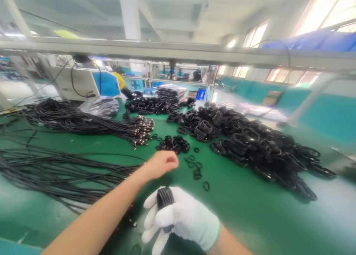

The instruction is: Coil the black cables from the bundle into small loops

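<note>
My left hand point(162, 163) is bare and reaches across from the left, its fingers curled closed. Whatever they may hold is hidden. Just beyond it lies a small heap of black rings point(175, 143), with several loose rings point(197, 165) scattered to its right on the green tabletop point(236, 214). My right hand point(183, 214), in a white glove, is closed around a coiled black cable point(165, 197) close to me. Part of that coil is covered by the thumb and fingers.
Long black cables point(66, 166) stretch over the left side. Behind them is a bundle of cables point(91, 121) with metal-tipped ends. A large pile of coiled black cables point(250, 143) fills the right, with more coils point(150, 105) farther back. A white and blue machine point(83, 82) stands at the back left.
</note>
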`<state>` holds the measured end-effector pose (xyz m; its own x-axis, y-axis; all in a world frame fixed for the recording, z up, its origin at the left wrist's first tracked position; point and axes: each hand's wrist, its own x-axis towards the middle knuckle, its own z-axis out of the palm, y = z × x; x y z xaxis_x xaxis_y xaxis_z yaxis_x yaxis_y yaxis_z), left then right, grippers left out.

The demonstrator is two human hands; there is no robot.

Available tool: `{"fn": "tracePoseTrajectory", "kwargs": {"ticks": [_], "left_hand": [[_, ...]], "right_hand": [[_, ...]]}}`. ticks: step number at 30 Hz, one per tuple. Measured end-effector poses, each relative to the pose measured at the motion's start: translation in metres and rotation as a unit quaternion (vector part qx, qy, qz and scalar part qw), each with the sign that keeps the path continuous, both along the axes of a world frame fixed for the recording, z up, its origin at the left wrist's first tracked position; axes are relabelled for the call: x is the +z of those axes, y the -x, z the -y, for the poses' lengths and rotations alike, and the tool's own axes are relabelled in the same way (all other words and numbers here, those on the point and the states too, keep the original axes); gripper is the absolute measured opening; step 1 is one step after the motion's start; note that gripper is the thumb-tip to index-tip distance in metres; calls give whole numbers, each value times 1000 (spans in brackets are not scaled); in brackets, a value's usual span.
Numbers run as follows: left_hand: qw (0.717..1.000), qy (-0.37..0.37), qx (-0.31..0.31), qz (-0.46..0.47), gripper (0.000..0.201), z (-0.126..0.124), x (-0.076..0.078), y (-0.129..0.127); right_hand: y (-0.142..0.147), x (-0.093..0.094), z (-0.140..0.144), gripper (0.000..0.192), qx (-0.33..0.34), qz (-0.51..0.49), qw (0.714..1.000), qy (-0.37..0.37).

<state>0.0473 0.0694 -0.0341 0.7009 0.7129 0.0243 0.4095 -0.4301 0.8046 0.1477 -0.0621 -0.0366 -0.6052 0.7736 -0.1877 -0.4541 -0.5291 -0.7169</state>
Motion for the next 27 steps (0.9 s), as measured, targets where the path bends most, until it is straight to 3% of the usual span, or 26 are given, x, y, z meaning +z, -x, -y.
{"fn": "tracePoseTrajectory", "kwargs": {"ticks": [4,7,9,11,14,17,20,22,25,27], "left_hand": [[1000,-30,-9,1,4,-3,-31,-58],[1000,-14,1,12,8,-4,-41,-72],[1000,15,13,23,9,-5,-37,-62],[997,59,28,37,11,-3,-26,-42],[988,133,43,66,21,16,-8,-3],[951,266,52,150,24,48,-3,23],[905,352,86,225,27,75,-11,28],[916,311,122,223,29,85,-19,27],[939,222,162,209,34,95,-25,29],[922,239,170,251,34,99,-22,36]], "right_hand": [[-1,-2,-1,46,6,-8,1000,8],[-3,-2,-2,44,-10,-11,1000,1],[-5,-1,-3,43,-61,1,998,-7],[-7,0,-6,43,-161,44,986,-16],[-11,-1,-13,45,-337,135,931,-28],[-8,-7,-20,48,-410,191,890,-50],[0,-17,-23,48,-396,224,888,-67],[5,-22,-21,42,-386,210,896,-57],[5,-24,-13,33,-306,48,951,-2],[1,-22,-8,35,-201,-69,977,19]]}}
